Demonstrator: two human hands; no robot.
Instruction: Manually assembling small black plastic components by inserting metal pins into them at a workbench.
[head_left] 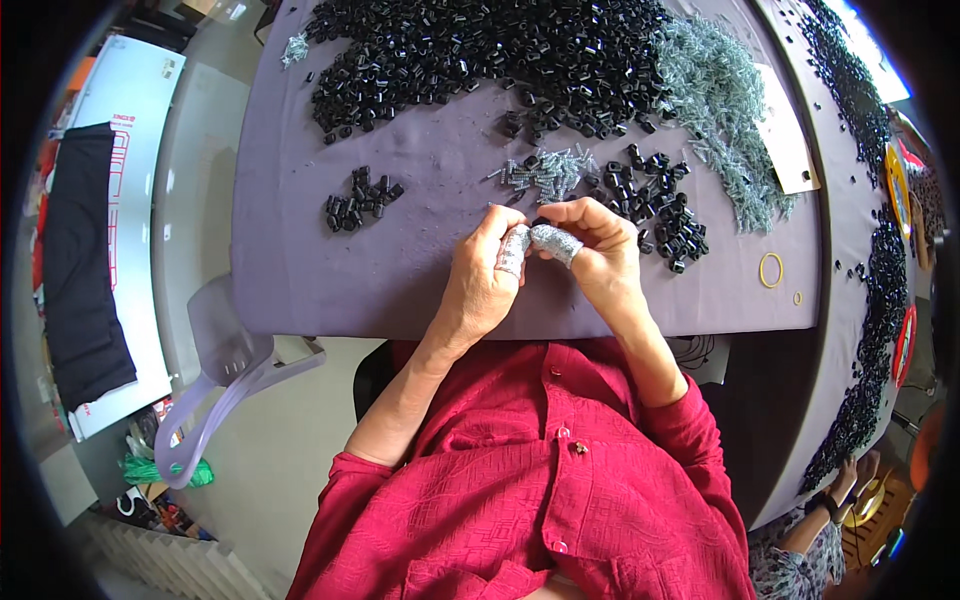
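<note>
My left hand and my right hand meet above the near part of the table, thumb tips almost touching. Both thumbs are wrapped in patterned grey tape. A small black plastic part shows between the fingertips, pinched by my right hand. My left fingers are closed too; what they hold is hidden. Just beyond lies a small heap of metal springs. Loose black plastic parts lie to the right of my hands, and a smaller group of black parts to the left.
A big heap of black parts covers the far table, beside a heap of springs. Yellow rubber bands lie at right. A lilac plastic chair stands left. Another person's hand is by the right-hand table.
</note>
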